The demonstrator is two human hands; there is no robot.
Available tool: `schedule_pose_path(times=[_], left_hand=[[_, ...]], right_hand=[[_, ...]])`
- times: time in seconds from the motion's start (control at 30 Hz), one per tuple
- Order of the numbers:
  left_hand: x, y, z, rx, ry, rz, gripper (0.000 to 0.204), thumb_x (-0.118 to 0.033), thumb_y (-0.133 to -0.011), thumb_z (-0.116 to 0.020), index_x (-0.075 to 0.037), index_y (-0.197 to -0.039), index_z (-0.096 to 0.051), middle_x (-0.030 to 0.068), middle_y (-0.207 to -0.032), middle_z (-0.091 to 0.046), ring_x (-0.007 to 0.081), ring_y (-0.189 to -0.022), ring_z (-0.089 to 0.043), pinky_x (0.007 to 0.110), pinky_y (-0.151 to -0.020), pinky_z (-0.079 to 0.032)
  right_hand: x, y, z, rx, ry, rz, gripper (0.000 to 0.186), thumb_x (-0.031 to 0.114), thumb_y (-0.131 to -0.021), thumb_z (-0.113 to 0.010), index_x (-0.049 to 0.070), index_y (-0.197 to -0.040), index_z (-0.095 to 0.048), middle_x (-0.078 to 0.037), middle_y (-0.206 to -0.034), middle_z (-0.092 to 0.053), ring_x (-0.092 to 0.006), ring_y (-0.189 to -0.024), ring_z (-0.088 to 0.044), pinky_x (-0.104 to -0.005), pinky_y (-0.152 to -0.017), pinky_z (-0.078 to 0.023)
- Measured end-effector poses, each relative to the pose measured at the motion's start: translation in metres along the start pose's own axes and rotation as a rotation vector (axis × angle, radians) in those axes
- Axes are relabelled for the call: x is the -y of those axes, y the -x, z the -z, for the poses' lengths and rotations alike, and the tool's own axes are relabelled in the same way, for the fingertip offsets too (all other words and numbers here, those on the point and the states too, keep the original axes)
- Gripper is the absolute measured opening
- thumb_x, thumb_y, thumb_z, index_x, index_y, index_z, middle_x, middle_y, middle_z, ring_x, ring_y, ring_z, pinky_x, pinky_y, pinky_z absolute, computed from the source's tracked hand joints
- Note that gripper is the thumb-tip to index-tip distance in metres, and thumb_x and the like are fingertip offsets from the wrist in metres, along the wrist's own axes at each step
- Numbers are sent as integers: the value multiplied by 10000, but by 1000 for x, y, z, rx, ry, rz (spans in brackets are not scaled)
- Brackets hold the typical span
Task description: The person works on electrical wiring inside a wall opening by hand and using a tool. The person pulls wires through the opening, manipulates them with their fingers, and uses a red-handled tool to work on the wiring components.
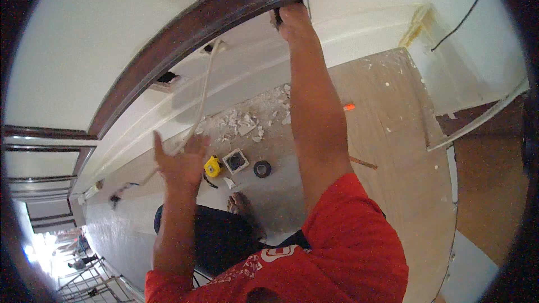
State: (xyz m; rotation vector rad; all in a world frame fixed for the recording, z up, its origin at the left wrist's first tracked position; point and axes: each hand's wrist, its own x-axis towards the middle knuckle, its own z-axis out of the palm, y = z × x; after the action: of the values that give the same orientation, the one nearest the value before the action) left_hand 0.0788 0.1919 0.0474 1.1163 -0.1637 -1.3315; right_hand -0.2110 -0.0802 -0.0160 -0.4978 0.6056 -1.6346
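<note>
My right hand (294,17) reaches up to a dark opening in the white wall, just under a dark wood moulding (224,15). Its fingers are hidden there, so I cannot tell what they grip. Lower down, my left hand (182,160) is raised with thumb and fingers spread, slightly blurred. A pale cable (206,84) hangs from a smaller wall hole (212,47) and runs down past the left hand; whether the two touch is unclear. Beyond the hand, the cable leads to a blurred dark end (115,198) above the floor.
Broken plaster (244,123) litters the wall's foot. Below it lie a yellow tape measure (213,166), a square pale-framed fitting (236,161) and a black tape roll (262,169). Another rough hole (167,79) opens at left. Right of my arm are an orange piece (349,106) and a thin stick (364,162).
</note>
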Motion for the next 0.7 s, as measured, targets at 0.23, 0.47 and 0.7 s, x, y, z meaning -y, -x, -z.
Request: schedule_pose_path(times=[0.23,0.47,0.7], left_hand=[[54,-43,8,-123,396,20,466,-375,-1020,-367,34,-1241,-400,243,-1185,-524,338,-1085,-579,438,-974,-502],[53,-40,13,-167,153,22,494,-411,-1024,-333,29,-1225,-430,220,-1124,-571,298,-1000,-616,410,-937,-525],[70,1,-17,178,207,444,793,-635,-918,-425,55,-1308,-377,208,-1197,-548,356,-1065,-568,458,-949,-487]], right_hand=[[5,9,-9,-203,6,-54,181,175,-917,-575,136,-1093,-591,-11,-962,-624,-179,-880,-589,-330,-723,-487],[-12,-26,35,-107,146,331,269,82,-946,-507,169,-1195,-560,11,-1061,-625,-147,-964,-569,-312,-807,-478],[-28,-5,9,-191,75,271,273,152,-897,-585,90,-1162,-561,-60,-916,-609,-219,-880,-591,-365,-780,-488]])
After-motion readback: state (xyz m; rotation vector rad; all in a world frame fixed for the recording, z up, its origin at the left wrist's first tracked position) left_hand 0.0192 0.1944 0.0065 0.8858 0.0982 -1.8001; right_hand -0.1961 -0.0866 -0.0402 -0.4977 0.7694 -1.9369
